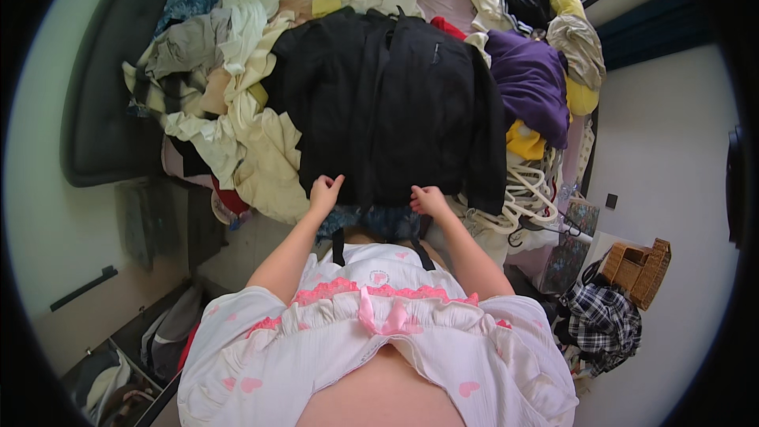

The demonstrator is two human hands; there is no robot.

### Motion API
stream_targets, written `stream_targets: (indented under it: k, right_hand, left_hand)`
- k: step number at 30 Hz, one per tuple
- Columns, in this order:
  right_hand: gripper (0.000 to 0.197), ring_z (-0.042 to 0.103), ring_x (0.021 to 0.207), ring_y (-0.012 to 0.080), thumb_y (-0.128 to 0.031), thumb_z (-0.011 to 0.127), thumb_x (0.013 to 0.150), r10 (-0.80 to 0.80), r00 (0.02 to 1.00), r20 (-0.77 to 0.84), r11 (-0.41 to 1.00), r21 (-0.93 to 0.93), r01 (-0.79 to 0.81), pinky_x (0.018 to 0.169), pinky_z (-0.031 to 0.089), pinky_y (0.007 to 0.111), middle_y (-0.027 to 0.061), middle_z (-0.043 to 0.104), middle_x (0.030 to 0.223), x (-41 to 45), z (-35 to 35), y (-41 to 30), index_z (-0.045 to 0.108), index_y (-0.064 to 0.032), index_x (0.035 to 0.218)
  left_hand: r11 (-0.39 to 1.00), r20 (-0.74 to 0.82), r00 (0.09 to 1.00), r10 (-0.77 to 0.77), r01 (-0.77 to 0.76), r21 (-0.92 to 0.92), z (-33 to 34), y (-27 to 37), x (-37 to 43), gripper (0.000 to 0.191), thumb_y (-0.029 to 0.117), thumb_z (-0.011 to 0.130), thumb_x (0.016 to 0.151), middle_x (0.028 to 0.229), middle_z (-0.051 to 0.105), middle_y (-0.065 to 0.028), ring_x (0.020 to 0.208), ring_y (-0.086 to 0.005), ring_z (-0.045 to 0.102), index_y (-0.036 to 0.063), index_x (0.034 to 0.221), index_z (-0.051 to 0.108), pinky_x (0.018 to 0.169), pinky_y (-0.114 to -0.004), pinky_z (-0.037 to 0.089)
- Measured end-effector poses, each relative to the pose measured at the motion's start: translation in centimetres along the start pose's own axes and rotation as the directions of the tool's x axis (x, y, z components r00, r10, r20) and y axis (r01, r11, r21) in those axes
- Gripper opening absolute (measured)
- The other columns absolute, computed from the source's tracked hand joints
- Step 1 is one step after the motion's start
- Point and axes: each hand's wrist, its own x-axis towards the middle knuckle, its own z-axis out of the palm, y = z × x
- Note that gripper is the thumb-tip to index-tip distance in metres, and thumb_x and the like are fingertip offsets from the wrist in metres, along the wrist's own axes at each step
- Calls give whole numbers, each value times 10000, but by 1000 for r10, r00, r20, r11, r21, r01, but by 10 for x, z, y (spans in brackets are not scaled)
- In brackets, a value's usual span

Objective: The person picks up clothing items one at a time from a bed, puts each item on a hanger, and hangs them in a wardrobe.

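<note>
A black jacket [415, 112] lies spread out, front up, over the heaped clothes on the bed. Its sleeves hang down at the sides, and a short zip shows on the chest. My left hand [325, 194] pinches the bottom hem at the left. At the hem further right, my right hand [428, 198] grips the cloth with curled fingers. Below the hem, between my hands, some blue patterned fabric [376, 220] shows.
Cream garments [267, 160] are piled to the left by a dark padded headboard [107, 101]. On the right are a purple garment [528, 83] and several white hangers [528, 190]. A wicker basket [637, 270] stands near the right wall. An open drawer [118, 373] is at lower left.
</note>
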Motion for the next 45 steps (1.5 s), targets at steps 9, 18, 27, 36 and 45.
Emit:
stream_targets:
  k: [9,18,27,36,45]
  right_hand:
    - [535,597,740,217,-458,590,794,143,966,215,775,582,-244,620,484,321,159,602,925,0,68,15,515,25,1011]
    - [340,492,465,152,-287,686,754,187,979,-76,721,688,-84,376,362,275,53,530,613,9,96,-6,540,21,754]
    - [195,578,806,249,-145,659,786,55,996,74,422,902,-90,730,482,372,102,601,874,-22,79,-18,527,-42,887]
    - [144,570,867,244,-113,644,794,-182,959,219,389,911,-134,818,460,381,83,610,873,-43,38,-11,539,-57,876]
    - [91,584,833,233,-101,610,817,-202,953,226,308,938,-158,828,457,373,89,606,833,-44,24,14,549,-50,861]
  left_hand:
    - [984,288,958,-7,58,-170,46,-4,-57,850,423,778,603,1050,514,-171,890,-246,551,-50,1151,334,698,-339,472]
    - [-15,798,319,-512,925,-379,38,34,-51,620,294,731,699,1089,498,-166,1009,-308,516,19,1169,435,843,-438,440]
    - [-338,558,828,-55,510,-791,-5,7,-59,117,89,629,805,758,600,-89,642,-152,552,-4,856,580,813,-335,495]
    - [-244,511,858,47,506,-827,-31,26,-65,114,106,588,834,721,614,-86,694,-176,585,10,773,598,809,-315,490]
    - [38,492,804,-335,533,-845,7,8,-59,144,84,660,782,805,579,-36,716,-149,566,29,864,556,649,-293,527]
